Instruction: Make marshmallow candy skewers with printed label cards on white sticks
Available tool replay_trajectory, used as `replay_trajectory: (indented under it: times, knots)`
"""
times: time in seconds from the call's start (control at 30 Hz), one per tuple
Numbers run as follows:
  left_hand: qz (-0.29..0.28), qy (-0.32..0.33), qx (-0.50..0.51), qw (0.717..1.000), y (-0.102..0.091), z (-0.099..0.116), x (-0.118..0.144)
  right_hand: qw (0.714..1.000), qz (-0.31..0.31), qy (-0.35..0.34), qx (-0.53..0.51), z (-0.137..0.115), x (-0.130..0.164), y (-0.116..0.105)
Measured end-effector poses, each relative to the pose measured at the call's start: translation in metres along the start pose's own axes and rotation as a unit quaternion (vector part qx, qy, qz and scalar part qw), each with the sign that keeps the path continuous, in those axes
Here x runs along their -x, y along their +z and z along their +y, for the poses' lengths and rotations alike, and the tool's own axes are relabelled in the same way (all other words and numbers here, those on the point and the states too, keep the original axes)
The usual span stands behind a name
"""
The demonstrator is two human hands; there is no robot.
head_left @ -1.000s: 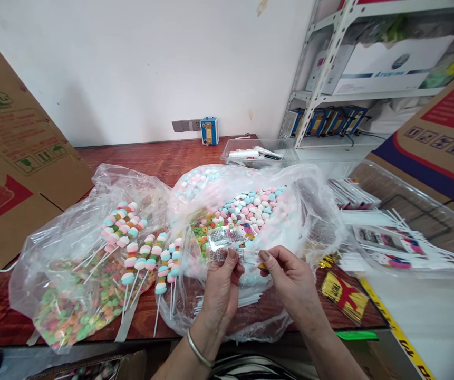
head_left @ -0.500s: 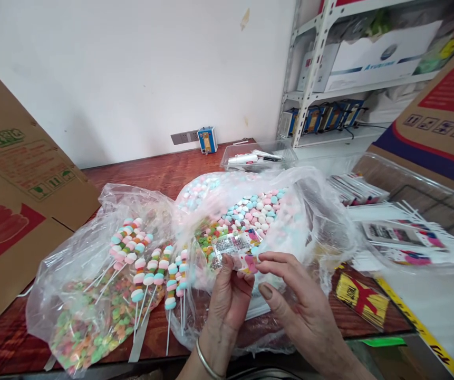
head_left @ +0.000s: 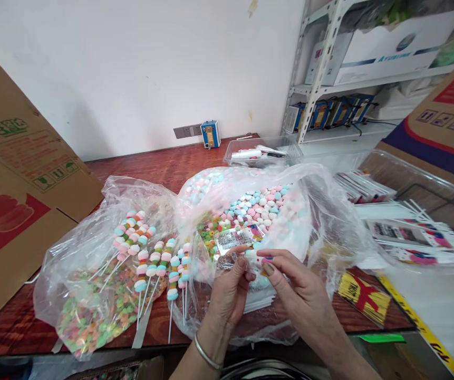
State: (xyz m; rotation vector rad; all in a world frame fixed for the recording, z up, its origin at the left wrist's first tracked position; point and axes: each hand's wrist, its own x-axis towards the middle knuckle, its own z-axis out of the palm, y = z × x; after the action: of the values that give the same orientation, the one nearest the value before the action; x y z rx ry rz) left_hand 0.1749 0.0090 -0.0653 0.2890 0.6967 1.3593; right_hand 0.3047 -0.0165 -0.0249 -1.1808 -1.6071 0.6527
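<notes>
Wrapper, a small clear printed sleeve, lies with its long axis running left to right, its far edge tipped up toward the bag of pastel candies behind it. The left hand pinches its left end between thumb and fingers; the right hand pinches the right end, where a pink-and-white piece shows. Its near edge is hidden behind the fingertips, and the print is too blurred to read. Finished skewers lie left on the surface.
</notes>
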Motion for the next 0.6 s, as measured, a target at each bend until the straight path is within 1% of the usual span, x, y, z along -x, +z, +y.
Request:
replay_trajectory:
  times: [0.1, 0.3, 0.37, 0.5, 0.6]
  knots:
    - [0.019, -0.025, 0.021, 0.999, -0.001, 0.001, 0.0, 0.999, 0.016, -0.035, 0.035, -0.001, 0.002, 0.002]
    - [0.025, -0.068, 0.122, 0.99, -0.009, -0.004, -0.004, 0.987, -0.02, -0.133, 0.088, -0.015, 0.006, 0.006]
    - [0.031, -0.083, 0.137, 0.987, -0.014, -0.006, -0.005, 0.984, -0.015, -0.146, 0.101, -0.017, 0.008, 0.007]
    - [0.034, -0.09, 0.148, 0.984, -0.022, -0.006, -0.007, 0.982, -0.014, -0.153, 0.106, -0.018, 0.008, 0.009]
    - [0.019, -0.093, 0.159, 0.983, -0.022, -0.003, -0.006, 0.981, -0.017, -0.164, 0.1, -0.021, 0.008, 0.009]
